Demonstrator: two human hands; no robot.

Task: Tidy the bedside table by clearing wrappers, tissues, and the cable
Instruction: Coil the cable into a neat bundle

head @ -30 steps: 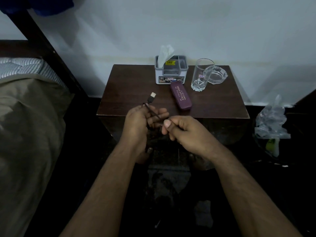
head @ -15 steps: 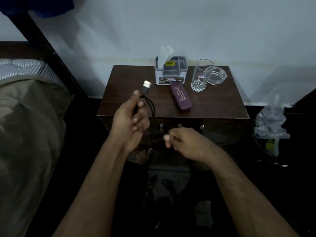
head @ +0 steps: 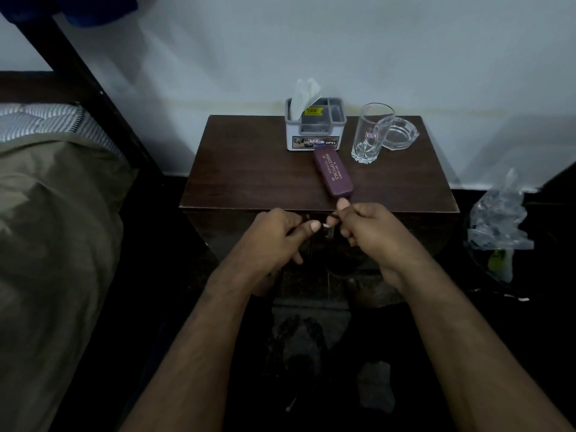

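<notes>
The dark wooden bedside table (head: pixel 249 169) stands against the wall. Both my hands hover just in front of its near edge. My left hand (head: pixel 274 238) is closed around the black cable (head: pixel 331 220), most of which is hidden in the fist. My right hand (head: pixel 367 232) pinches the cable's other part between thumb and fingers; a short dark loop and a pale plug tip show between the two hands. A white tissue (head: pixel 304 95) sticks up from the grey organiser box (head: pixel 314 126) at the table's back.
A purple glasses case (head: pixel 333 174) lies on the table near my right hand. A drinking glass (head: pixel 369 134) and a glass ashtray (head: pixel 399 135) stand at the back right. A bed (head: pixel 53 213) is on the left, and a clear plastic bag (head: pixel 498 219) sits on the floor at right.
My left hand dropped from above the table with the cable, back to the front edge. My right hand rose to meet it; the hands are now close together on the cable.
</notes>
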